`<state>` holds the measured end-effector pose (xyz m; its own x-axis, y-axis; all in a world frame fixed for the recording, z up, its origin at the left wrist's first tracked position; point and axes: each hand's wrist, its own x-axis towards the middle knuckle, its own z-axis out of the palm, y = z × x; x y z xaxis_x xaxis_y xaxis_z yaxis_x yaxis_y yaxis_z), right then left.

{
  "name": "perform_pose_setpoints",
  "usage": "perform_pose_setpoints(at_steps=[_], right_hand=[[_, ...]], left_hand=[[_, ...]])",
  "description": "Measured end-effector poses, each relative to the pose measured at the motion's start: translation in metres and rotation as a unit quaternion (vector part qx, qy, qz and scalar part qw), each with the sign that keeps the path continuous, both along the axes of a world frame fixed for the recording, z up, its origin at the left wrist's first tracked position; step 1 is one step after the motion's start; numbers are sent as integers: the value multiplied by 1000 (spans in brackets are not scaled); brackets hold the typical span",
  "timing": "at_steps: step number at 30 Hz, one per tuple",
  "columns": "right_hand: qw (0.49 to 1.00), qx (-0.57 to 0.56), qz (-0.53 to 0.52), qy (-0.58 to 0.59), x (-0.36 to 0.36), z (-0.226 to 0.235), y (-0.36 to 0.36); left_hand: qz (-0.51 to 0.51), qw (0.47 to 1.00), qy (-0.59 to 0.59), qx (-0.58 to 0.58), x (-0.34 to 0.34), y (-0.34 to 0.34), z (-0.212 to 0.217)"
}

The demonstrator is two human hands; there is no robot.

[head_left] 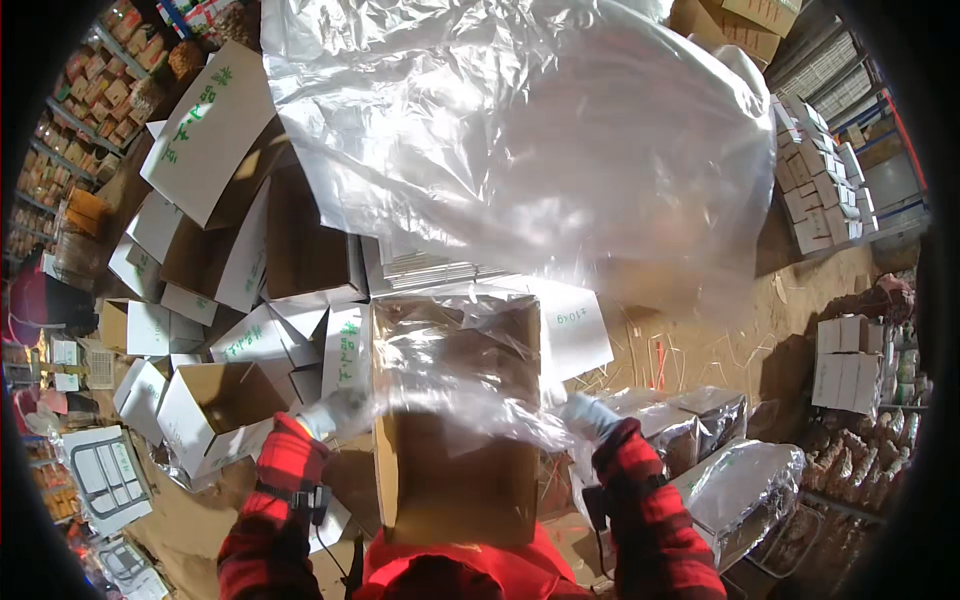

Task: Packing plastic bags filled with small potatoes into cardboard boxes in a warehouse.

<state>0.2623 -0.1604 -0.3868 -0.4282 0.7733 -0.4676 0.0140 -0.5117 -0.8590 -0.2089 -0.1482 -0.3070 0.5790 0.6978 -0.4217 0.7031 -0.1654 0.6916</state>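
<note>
An open cardboard box (460,490), brown inside, stands upright right in front of my body. Across its opening stretches a thin clear plastic bag (470,400), partly down inside the far half and blurred by motion. My left hand (320,418), in a pale glove, grips the bag beyond the box's left wall. My right hand (592,414), gloved likewise, holds the bag's other side beyond the right wall. Both hands are at about the same height, and their fingertips are smeared.
A large shiny plastic sheet (520,130) spreads over flat white cardboard (440,268) beyond the box. Open white cartons (225,400) are heaped at left. Plastic-covered boxes (740,490) stand at right. White cartons (820,185) are stacked at far right; straw bits (690,350) litter the floor.
</note>
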Motion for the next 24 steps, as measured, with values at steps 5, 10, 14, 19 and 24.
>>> perform_pose_setpoints(at_steps=[5,10,14,19,24], right_hand=[[952,-187,-221,94,19,-15,-36],[762,-25,217,-609,-65,128,-68],[850,-91,-41,-518,-35,147,-92],[830,-128,161,-519,-72,116,-194],[946,-178,-80,-258,-97,136,-205]], left_hand=[[295,918,257,-71,-85,-25,-26],[180,895,409,-17,-59,-66,1],[289,898,327,51,-107,-70,20],[102,979,56,-166,-29,-125,61],[202,871,-199,-401,-11,-133,62]])
